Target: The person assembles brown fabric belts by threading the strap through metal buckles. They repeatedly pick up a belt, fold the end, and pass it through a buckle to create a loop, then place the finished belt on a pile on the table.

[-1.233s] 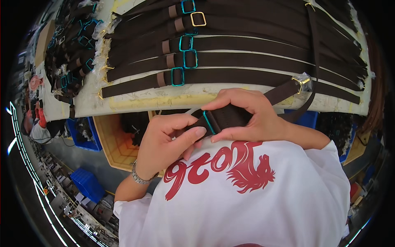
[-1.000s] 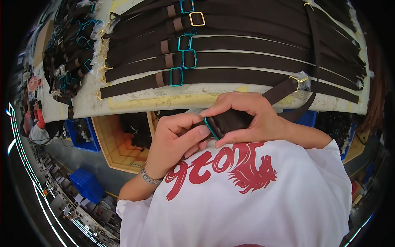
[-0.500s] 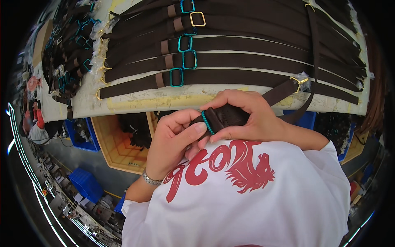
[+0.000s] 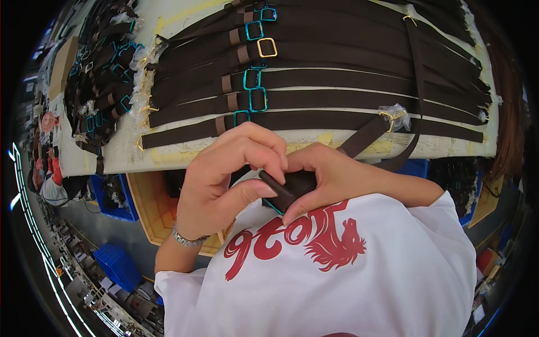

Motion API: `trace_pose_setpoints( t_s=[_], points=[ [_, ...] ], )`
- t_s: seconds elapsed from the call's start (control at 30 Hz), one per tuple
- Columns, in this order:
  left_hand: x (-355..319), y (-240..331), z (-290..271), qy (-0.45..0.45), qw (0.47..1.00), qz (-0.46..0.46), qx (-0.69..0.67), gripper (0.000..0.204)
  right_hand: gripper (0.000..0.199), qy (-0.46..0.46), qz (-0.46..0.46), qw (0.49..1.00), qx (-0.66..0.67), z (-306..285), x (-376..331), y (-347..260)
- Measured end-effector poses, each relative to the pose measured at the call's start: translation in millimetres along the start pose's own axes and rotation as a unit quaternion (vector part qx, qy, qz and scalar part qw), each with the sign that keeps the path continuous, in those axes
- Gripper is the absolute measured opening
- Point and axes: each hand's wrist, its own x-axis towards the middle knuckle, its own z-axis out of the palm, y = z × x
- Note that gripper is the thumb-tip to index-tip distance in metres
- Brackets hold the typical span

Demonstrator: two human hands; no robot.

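Close to my chest, below the table's near edge, both hands grip a dark brown webbing strap [image 4: 291, 188] with a teal-wrapped buckle, of which only a sliver shows at its lower edge. My left hand [image 4: 224, 174], wearing a metal watch, pinches a fold of the webbing between thumb and fingers. Around the strap's other side curls my right hand [image 4: 323, 177], its thumb below the fold. A length of the same strap runs up to the right onto the table, ending in a gold hook [image 4: 393, 119] with clear plastic on it.
Several brown straps with teal buckles lie in rows across the pale table [image 4: 179, 160]. One gold buckle [image 4: 267, 48] sits among them. More straps are heaped at far left. Below stand a wooden crate [image 4: 147, 210] and blue bins [image 4: 115, 264]. Another person [image 4: 53, 185] is at far left.
My left hand has risen and now pinches the webbing from above. The strap's buckle has tilted downward and is mostly hidden. The gold hook has shifted slightly left in view.
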Motion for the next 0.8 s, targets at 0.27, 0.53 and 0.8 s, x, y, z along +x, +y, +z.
trace_pose_setpoints(
  t_s=[0.27, 0.53, 0.8],
  points=[
    [-15, -14, 11, 0.092, 0.991, 0.022, -0.098, 0.015, 0.053, 0.082, -0.125, 0.981, -0.124, -20, -14, 10],
    [-7, -24, 10, 0.097, 0.957, -0.136, -0.239, 0.016, 0.061, 0.12, -0.149, 0.86, -0.474, -71, -45, -21],
    [1, -27, 28, 0.112, 0.97, -0.168, -0.133, 0.016, 0.036, 0.432, -0.124, 0.748, -0.487, -41, -14, -24]
  ],
)
